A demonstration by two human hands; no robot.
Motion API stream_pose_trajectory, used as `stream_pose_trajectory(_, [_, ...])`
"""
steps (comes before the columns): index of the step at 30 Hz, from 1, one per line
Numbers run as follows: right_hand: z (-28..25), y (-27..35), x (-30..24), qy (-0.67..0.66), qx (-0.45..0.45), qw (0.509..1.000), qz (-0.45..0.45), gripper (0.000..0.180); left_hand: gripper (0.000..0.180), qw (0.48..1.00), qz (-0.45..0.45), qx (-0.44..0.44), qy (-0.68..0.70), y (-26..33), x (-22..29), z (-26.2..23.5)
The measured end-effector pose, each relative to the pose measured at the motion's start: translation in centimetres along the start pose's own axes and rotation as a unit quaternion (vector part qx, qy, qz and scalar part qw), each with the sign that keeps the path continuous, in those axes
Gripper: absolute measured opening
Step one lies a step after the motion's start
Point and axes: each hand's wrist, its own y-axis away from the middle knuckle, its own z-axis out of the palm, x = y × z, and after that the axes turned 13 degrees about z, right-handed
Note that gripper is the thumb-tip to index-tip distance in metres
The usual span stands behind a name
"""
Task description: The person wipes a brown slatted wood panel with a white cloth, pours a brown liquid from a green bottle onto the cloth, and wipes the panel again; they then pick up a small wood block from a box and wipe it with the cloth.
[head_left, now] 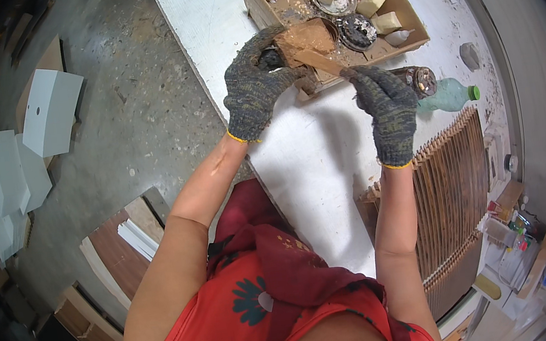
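Both my hands wear dark grey knit gloves with yellow cuffs. My left hand [254, 83] is closed on a brown, paste-smeared flat piece [308, 38] over the near edge of a cardboard box [263, 9]. My right hand [384, 105] grips a flat wooden stick [319, 61], its far end lying against the smeared piece. Inside the box are a dark, crusted tin [357, 30], a clear round container [334, 1] and several cream-coloured blocks [373, 1]. A crusted jar [421, 81] lies beside my right hand.
A pale green bottle with a green cap [448, 96] lies right of my right hand on the white table [299, 160]. Rows of thin brown wooden strips [450, 196] stand stacked nearer me. White panels [51, 112] stand at left on the concrete floor [144, 118].
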Motion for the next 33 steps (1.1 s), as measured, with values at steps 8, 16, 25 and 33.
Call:
stream_pose_trajectory(8, [-1.7, -0.8, 1.3, -0.109, 0.025, 0.993, 0.046, 0.020, 0.067, 0.996, -0.014, 0.013, 0.084, 0.2, 0.6, -0.2])
stream_pose_trajectory(16, [-2.4, -1.4, 1.4, 0.024, 0.070, 0.997, -0.016, 0.019, 0.067, 0.992, -0.037, 0.008, 0.122, 0.3, 0.7, -0.4])
stream_pose_trajectory(25, [-0.7, -1.7, 1.3, 0.059, 0.042, 0.997, -0.035, 0.019, 0.070, 0.995, -0.047, -0.024, 0.090, 0.5, 0.8, -0.2])
stream_pose_trajectory(33, [-0.4, -2.0, 3.4, 0.322, 0.138, 0.875, -0.335, 0.030, 0.070, 0.996, -0.003, -0.025, 0.087, 0.7, 0.7, 0.0])
